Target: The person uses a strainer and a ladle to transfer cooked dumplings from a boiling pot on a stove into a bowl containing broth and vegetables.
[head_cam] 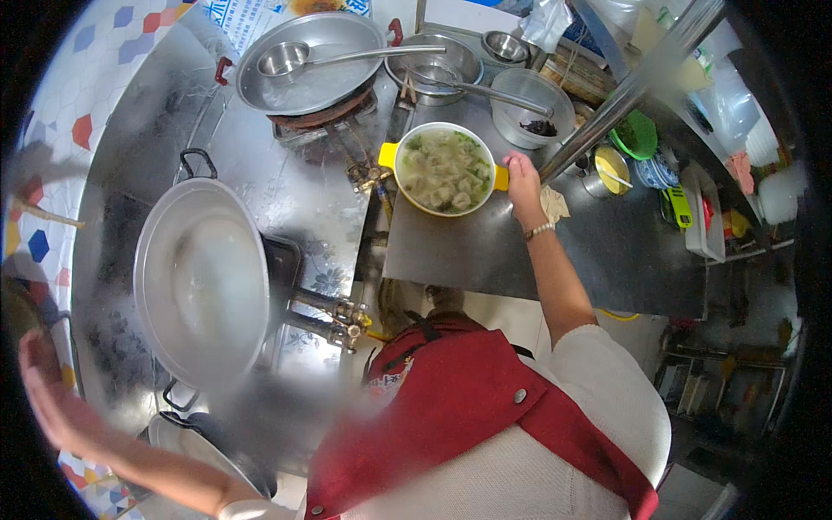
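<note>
A white pot with yellow handles [444, 170], filled with broth, dumplings and chopped greens, stands on the metal counter. My right hand [521, 179] is at its right handle, the fingers curled against it; a bracelet circles the wrist. Far out at the left rim, my left hand [40, 383] is stretched away from the counter, blurred, near a dark round thing that I cannot make out. Between my arms lies a large oval metal pot [201, 286] with black handles and cloudy liquid inside, on the stove side of the counter.
A wide pan [260, 97] with red handles holds a ladle [284, 60]. Beside it are a metal bowl [465, 49] with a skimmer and a clear plastic tub [504, 123]. A steel pole [598, 117] rises at the right, near a yellow-filled metal container [611, 171] and a green bowl [643, 153].
</note>
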Available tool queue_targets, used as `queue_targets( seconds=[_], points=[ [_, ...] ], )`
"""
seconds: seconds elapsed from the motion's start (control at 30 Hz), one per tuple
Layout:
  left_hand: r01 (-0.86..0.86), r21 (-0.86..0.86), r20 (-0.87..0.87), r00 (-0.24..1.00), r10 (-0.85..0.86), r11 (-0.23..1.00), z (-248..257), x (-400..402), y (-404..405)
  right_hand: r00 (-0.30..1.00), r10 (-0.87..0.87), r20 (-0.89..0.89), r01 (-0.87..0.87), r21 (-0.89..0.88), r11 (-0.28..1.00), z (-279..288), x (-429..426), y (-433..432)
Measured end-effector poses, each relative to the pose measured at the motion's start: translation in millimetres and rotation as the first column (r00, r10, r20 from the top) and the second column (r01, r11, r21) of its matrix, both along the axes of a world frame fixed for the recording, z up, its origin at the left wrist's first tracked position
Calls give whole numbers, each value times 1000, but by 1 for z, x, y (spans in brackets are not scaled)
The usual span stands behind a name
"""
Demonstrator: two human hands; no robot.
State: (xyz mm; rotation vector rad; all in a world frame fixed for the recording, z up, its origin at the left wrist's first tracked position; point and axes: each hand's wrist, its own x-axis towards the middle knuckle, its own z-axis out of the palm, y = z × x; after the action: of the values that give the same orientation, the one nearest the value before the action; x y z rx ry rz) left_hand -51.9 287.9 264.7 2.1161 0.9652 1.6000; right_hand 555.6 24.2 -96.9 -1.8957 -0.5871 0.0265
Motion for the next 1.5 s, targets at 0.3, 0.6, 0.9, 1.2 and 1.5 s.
queue_targets(
  seconds=[0.3, 0.6, 0.9, 1.2, 1.5],
  points=[
    [638, -735, 657, 753, -9, -230, -331, 339, -154, 951, 178, -252, -277, -445, 851, -16, 59, 48],
    [845, -491, 821, 530, 212, -209, -394, 441, -167, 757, 208, -619, -397, -184, 899, -47, 73, 39],
    [846, -533, 775, 503, 382, -32, -404, 438, -184, 216, 536, -816, -407, 423, 809, -21, 82, 32],
    [803, -590, 720, 475, 505, 85, -377, 462, -204, -412, 608, -679, -352, 734, 581, -97, 119, 29],
    [730, -630, 715, 414, 563, 264, -364, 485, -237, -692, 202, -694, -526, 675, 517, -126, 159, 69]
  ],
)
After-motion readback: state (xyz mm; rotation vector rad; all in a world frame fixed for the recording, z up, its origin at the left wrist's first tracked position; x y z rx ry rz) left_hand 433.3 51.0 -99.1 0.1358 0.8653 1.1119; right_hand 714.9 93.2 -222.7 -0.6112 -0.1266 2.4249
